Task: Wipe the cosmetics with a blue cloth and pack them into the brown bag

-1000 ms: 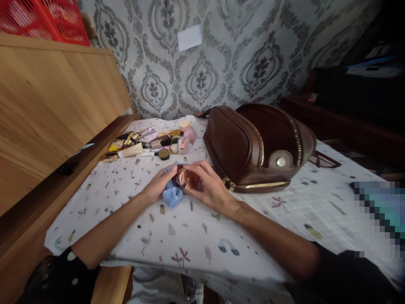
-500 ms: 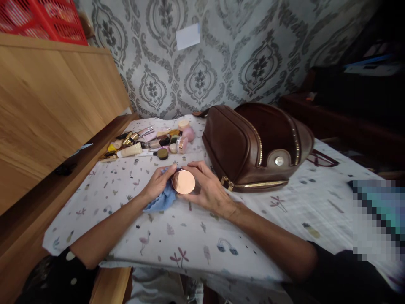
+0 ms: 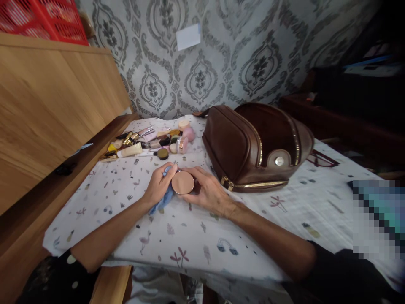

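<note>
A round rose-gold compact is held above the patterned tablecloth, its shiny flat face turned up toward me. My right hand wraps its fingers round the compact's right side. My left hand is closed on a light blue cloth and presses it against the compact's left edge. Both hands sit just left of a brown leather zip bag, which lies on the cloth.
A heap of cosmetics, with tubes, jars and lipsticks, lies at the far left of the table. A wooden cabinet with a shelf stands at the left, a red crate on top. Dark furniture stands at the right.
The compact has turned from edge-on to face-up. The blue cloth, bunched below the hands a second ago, is now drawn up in my left hand against the compact.
</note>
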